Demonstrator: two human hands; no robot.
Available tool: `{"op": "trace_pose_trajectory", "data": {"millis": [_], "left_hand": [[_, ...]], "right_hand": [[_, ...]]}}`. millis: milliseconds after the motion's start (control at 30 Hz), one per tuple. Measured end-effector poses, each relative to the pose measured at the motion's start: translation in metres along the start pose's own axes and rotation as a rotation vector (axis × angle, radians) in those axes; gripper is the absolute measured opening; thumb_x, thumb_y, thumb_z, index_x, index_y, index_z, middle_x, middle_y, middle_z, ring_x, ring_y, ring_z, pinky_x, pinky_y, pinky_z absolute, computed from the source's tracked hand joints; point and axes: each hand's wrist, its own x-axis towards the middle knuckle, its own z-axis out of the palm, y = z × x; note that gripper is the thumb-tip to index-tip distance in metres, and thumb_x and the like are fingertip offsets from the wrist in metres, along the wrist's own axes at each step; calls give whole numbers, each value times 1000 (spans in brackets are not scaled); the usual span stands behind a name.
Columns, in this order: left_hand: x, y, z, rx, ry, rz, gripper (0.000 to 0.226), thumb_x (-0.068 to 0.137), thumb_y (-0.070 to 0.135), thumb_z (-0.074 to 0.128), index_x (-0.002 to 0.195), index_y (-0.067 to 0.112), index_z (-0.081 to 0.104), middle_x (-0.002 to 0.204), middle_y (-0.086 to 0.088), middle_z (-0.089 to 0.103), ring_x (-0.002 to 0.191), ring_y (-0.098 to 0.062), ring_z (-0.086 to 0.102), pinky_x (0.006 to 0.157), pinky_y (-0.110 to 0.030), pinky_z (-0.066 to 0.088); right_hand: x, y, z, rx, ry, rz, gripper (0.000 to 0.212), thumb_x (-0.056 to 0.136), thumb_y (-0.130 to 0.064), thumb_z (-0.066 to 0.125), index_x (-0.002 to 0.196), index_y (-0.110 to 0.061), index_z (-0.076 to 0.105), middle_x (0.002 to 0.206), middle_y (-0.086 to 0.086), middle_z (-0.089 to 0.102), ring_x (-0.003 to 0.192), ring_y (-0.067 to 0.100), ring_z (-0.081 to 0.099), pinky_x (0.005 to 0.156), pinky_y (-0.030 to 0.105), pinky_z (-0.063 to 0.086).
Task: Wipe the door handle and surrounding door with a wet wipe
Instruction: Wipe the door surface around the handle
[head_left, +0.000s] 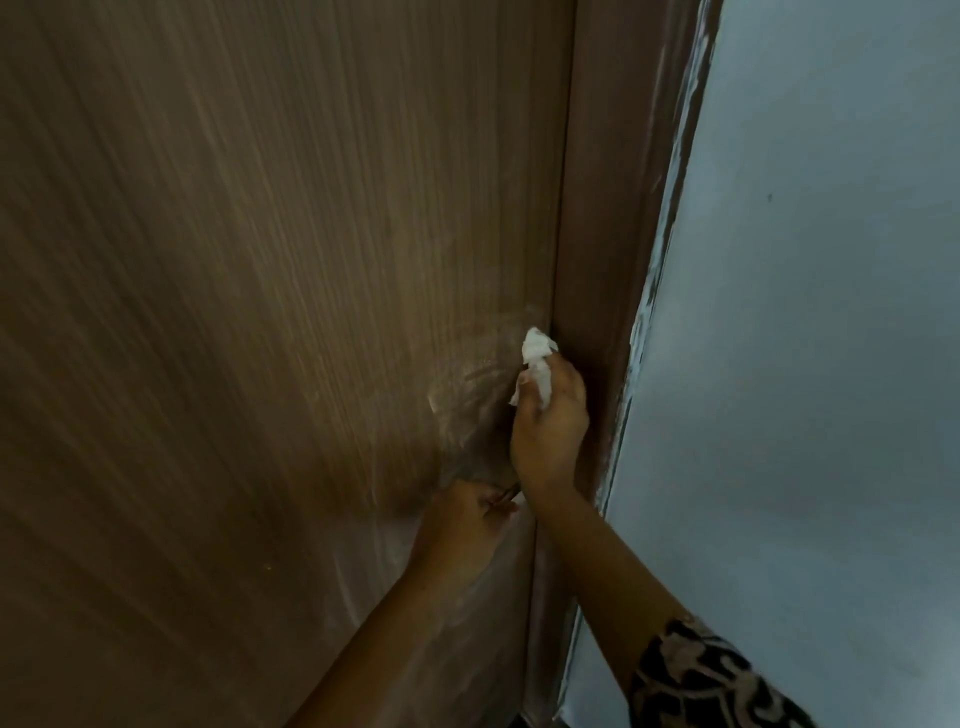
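A brown wood-grain door (260, 312) fills the left of the head view. My right hand (550, 421) is closed around a crumpled white wet wipe (537, 353) and presses it against the door close to its right edge. Wet smear marks (467, 395) shine on the wood just left of the wipe. Lower down, my left hand (462, 530) is wrapped around the door handle (506, 493), of which only a thin dark sliver shows between my two hands. Most of the handle is hidden.
The brown door frame (608, 234) runs beside the door's right edge. A pale blue-grey wall (805, 338) with rough paint along the frame takes up the right side. A patterned black-and-white sleeve (711, 675) covers my right forearm.
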Motion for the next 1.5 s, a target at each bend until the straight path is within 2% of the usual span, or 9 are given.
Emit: {"op": "trace_pose_trajectory", "data": {"millis": [100, 233, 333, 433, 533, 767, 1033, 1367, 1500], "left_hand": [[1, -2, -1, -9, 7, 15, 11, 88, 13, 64, 84, 13, 75, 84, -9, 74, 73, -16, 66, 77, -43, 54], [0, 5, -4, 86, 12, -21, 14, 92, 13, 56, 98, 12, 68, 101, -11, 68, 93, -22, 64, 86, -36, 51], [-10, 13, -17, 284, -7, 10, 16, 92, 24, 56, 98, 21, 70, 90, 6, 67, 88, -14, 65, 66, -18, 47], [-31, 30, -44, 432, 195, 166, 18, 90, 30, 59, 103, 33, 71, 96, 10, 73, 86, -10, 68, 73, -27, 54], [-51, 45, -82, 574, 529, 528, 25, 92, 29, 51, 106, 26, 71, 95, 5, 72, 81, -13, 65, 74, -25, 49], [-56, 37, -139, 831, 876, 851, 32, 91, 8, 43, 113, 5, 66, 109, -13, 69, 99, -36, 63, 92, -52, 45], [-46, 30, -124, 1122, 1005, 807, 36, 91, 19, 52, 126, 22, 61, 131, 6, 59, 125, -19, 48, 109, -47, 26], [-42, 30, -121, 1106, 1021, 787, 35, 96, 22, 41, 123, 20, 62, 130, 5, 60, 126, -19, 47, 111, -44, 23], [-42, 30, -122, 1114, 1023, 788, 34, 93, 20, 46, 122, 20, 63, 129, 5, 61, 126, -19, 47, 111, -44, 23]], "right_hand": [[-8, 2, 3, -11, 43, 29, 30, 92, -6, 55, 121, -11, 61, 122, 1, 60, 110, 6, 56, 96, 19, 47], [-35, 0, -4, -114, -161, -213, 23, 86, -1, 61, 106, -7, 69, 108, 8, 68, 98, 7, 58, 91, 5, 43], [-33, 1, -6, -94, -156, -239, 19, 82, -1, 62, 98, -6, 71, 99, 10, 70, 92, 8, 59, 85, 16, 50], [9, -1, -6, -24, 13, -56, 15, 85, -2, 60, 97, -4, 70, 95, 8, 68, 84, 11, 60, 81, 31, 54], [30, -8, -10, -27, 48, 20, 17, 89, -6, 58, 104, -6, 67, 98, 2, 64, 79, -6, 55, 81, 9, 49], [-66, -26, 6, -1, -324, -303, 33, 92, -19, 41, 119, -12, 59, 121, 5, 56, 112, 13, 51, 97, 9, 35], [1, -30, 34, 97, -172, 133, 66, 99, -35, 33, 148, -12, -4, 159, 4, -7, 146, 15, -6, 117, 21, -1], [-98, -17, 32, -286, -483, -431, 70, 93, -61, 14, 148, -25, -10, 157, 11, -4, 146, 21, -8, 120, 33, 1], [-84, -4, 37, -276, -359, -309, 69, 95, -58, 16, 147, -17, -5, 156, 9, 1, 146, 20, -4, 119, 29, 0]]}}
